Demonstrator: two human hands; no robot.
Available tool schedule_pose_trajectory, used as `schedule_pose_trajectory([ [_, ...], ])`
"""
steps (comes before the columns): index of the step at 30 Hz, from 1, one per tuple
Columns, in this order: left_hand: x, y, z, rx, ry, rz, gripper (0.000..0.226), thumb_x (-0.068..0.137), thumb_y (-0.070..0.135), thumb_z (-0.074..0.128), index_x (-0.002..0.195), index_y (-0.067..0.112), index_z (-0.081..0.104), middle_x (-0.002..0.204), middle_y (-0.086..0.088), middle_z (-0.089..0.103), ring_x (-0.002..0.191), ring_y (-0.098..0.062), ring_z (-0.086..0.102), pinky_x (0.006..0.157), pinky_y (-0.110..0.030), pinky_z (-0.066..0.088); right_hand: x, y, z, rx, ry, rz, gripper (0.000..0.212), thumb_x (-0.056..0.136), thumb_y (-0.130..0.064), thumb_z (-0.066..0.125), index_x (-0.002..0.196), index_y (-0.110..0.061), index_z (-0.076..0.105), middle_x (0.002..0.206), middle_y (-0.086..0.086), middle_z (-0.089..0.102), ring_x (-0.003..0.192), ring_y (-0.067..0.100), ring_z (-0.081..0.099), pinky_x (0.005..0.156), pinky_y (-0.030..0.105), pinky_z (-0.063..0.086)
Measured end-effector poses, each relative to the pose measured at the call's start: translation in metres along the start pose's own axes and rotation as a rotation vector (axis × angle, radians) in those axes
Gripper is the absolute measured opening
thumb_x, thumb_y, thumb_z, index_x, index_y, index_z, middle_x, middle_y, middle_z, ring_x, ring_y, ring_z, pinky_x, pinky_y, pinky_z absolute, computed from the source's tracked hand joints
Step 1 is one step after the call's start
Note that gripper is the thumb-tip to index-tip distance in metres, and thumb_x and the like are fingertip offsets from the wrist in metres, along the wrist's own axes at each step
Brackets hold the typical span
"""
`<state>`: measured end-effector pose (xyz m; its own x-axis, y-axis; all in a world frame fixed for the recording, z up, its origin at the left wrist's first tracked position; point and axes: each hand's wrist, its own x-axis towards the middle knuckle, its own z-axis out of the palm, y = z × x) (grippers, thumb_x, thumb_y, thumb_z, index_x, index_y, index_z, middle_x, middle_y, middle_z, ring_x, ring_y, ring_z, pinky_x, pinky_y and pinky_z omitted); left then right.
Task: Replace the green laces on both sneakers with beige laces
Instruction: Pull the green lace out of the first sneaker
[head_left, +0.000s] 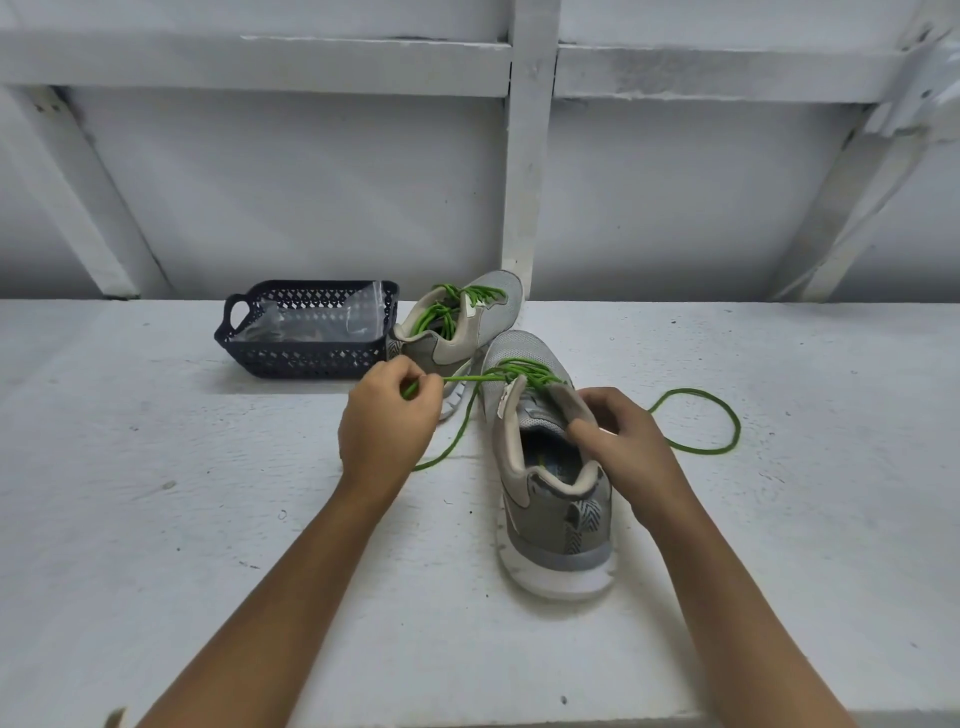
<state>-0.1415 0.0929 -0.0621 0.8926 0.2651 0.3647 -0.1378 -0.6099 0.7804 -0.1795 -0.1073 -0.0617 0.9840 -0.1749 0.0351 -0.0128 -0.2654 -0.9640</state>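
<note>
Two grey sneakers stand on a white table. The near sneaker (550, 499) points away from me, heel toward me, its green lace (696, 447) untied. One lace end loops on the table to the right; the other runs taut to the left. My left hand (387, 426) pinches that left strand beside the shoe. My right hand (626, 441) grips the right side of the near sneaker's collar, thumb inside the opening. The far sneaker (457, 327) sits behind, with its green lace (441, 312) bunched in its opening. No beige laces are plainly visible.
A dark blue perforated basket (311, 358) with a clear plastic bag (322, 322) inside stands left of the far sneaker. A white wall with beams and an upright post (522, 171) rises behind the table (208, 519). The table's front edge runs along the bottom right.
</note>
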Motion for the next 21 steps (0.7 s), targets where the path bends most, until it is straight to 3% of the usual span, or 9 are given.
schedule_pose_trajectory([
  [3,0.001,0.002,0.001,0.126,-0.075,0.026,0.011,0.087,0.021,0.051,0.082,0.017,0.061,0.084,0.001,0.055,0.072,-0.019,0.048,0.058,-0.028,0.035,0.001,0.001,-0.001,-0.002,-0.009,-0.002,0.026,0.073,-0.021,0.063,0.099,-0.018,0.065,0.095,-0.005,0.067,0.096,0.010,0.061,0.087,0.032,0.049],
  [5,0.002,0.001,0.003,0.168,-0.101,0.171,0.028,0.089,0.022,0.051,0.113,0.016,0.062,0.107,-0.004,0.054,0.089,-0.019,0.051,0.072,-0.030,0.042,0.001,0.001,-0.001,-0.003,-0.013,-0.005,0.030,0.069,-0.025,0.062,0.098,-0.018,0.065,0.095,-0.006,0.067,0.095,0.010,0.061,0.087,0.032,0.049],
  [7,0.005,0.002,0.006,0.177,-0.114,0.331,0.044,0.084,0.025,0.051,0.125,0.013,0.058,0.116,-0.011,0.052,0.104,-0.027,0.048,0.087,-0.036,0.041,0.000,0.001,0.000,-0.003,-0.014,0.000,0.039,0.062,-0.030,0.057,0.099,-0.019,0.064,0.096,-0.006,0.067,0.096,0.009,0.061,0.087,0.032,0.049],
  [12,0.011,0.015,0.016,0.279,-0.145,0.546,0.029,0.084,0.035,0.052,0.101,0.020,0.071,0.114,-0.005,0.058,0.110,-0.029,0.050,0.088,-0.043,0.038,0.001,0.001,0.000,0.001,-0.013,-0.002,0.039,0.061,-0.030,0.056,0.097,-0.019,0.064,0.096,-0.005,0.067,0.097,0.010,0.062,0.088,0.033,0.049],
  [16,0.016,0.023,0.024,0.241,-0.380,0.452,0.015,0.092,0.024,0.056,0.100,0.021,0.068,0.102,0.004,0.063,0.105,-0.017,0.052,0.094,-0.040,0.034,0.001,0.001,-0.001,0.018,-0.025,0.001,0.035,0.062,-0.030,0.056,0.095,-0.022,0.064,0.095,-0.010,0.067,0.097,0.007,0.061,0.085,0.029,0.050],
  [19,0.018,0.021,0.024,0.156,-0.414,0.451,0.016,0.092,0.018,0.053,0.099,0.020,0.067,0.094,0.000,0.062,0.095,-0.020,0.055,0.090,-0.049,0.042,0.000,0.001,-0.001,0.023,-0.027,-0.002,0.034,0.062,-0.030,0.056,0.094,-0.022,0.064,0.094,-0.010,0.067,0.097,0.006,0.061,0.083,0.026,0.049],
  [21,0.017,0.021,0.024,0.174,-0.400,0.463,0.020,0.092,0.014,0.050,0.101,0.021,0.067,0.094,0.000,0.060,0.097,-0.020,0.054,0.090,-0.047,0.041,0.001,0.002,-0.001,0.022,-0.026,-0.007,0.034,0.062,-0.030,0.056,0.094,-0.021,0.063,0.094,-0.010,0.067,0.096,0.006,0.061,0.083,0.026,0.049],
])
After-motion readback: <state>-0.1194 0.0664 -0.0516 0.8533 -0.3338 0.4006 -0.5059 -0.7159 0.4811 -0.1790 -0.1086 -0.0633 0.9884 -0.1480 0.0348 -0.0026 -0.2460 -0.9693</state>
